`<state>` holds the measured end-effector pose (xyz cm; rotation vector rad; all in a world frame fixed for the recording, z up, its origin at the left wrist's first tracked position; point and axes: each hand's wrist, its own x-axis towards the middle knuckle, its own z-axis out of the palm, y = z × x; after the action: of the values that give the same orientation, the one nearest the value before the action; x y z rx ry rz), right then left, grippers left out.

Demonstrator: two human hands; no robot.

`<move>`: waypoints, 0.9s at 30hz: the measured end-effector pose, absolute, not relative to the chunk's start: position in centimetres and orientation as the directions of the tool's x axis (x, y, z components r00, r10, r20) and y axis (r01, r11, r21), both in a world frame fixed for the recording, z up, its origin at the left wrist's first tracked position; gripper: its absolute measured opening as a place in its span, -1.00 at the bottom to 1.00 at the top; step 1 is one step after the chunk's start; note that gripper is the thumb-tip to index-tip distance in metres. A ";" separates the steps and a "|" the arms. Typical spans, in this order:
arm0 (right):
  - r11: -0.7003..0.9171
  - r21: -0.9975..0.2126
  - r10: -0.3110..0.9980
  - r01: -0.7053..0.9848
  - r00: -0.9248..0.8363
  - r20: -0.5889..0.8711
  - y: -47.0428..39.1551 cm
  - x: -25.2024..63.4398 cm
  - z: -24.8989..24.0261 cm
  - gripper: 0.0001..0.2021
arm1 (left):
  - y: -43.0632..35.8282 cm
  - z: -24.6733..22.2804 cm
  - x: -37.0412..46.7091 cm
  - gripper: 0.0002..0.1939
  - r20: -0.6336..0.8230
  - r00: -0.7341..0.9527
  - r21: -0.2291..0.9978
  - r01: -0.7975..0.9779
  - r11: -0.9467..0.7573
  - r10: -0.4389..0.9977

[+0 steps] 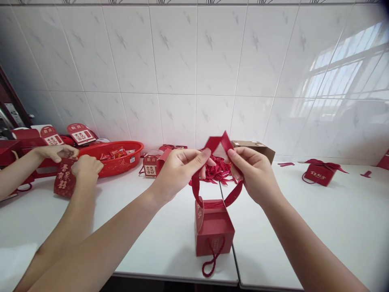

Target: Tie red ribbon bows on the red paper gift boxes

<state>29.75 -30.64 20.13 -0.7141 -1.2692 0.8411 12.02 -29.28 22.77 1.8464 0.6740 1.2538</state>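
A dark red ribbon [234,195] runs through the top of a small red gift box [213,233], and its two ends rise from either side. My left hand [182,168] pinches one end between thumb and fingers. The other end is pinched in my right hand [252,168]. Both ribbon tips stick up past my fingers, close together but apart. The box stands upright on the white table below my hands, with a twisted red cord handle [212,263] hanging down its near side.
A co-worker's hands [86,167] hold a red patterned box [65,180] at left. Behind are a red plastic basket [133,160] of wrapped packets, a pile of ribbons [217,172] and a cardboard box [267,152]. A bow-tied red box [320,173] stands at right. A seam divides the table.
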 end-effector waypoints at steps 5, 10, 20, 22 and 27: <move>0.560 -0.821 0.816 -0.110 -0.098 0.570 -31.3 29.2 19.5 -0.83 | -30.2 22.7 12.4 -0.64 0.428 0.439 0.808 0.205 -0.552 0.790; 0.625 -0.779 0.774 -0.053 -0.086 0.627 -31.5 29.0 18.8 -0.83 | -29.7 22.3 12.2 -0.73 0.357 0.495 0.823 0.235 -0.518 0.792; 0.882 0.104 0.126 0.459 -0.443 0.888 -29.8 31.7 17.4 -0.72 | -28.0 21.3 10.5 -0.69 0.058 0.650 0.992 -0.121 0.029 0.758; 0.820 0.208 0.078 0.534 -0.463 0.883 -29.8 31.7 17.4 -0.73 | -28.2 21.4 10.5 -0.58 0.050 0.683 0.998 -0.051 -0.020 0.728; 0.771 0.161 0.096 0.616 -0.363 0.927 -30.4 31.5 16.7 -0.68 | -29.5 21.1 10.3 -0.62 0.347 0.598 0.817 0.186 -0.545 0.723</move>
<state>31.55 -30.43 16.70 -0.5436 -1.8875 -0.6031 10.32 -29.52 21.10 2.0554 0.7174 0.8895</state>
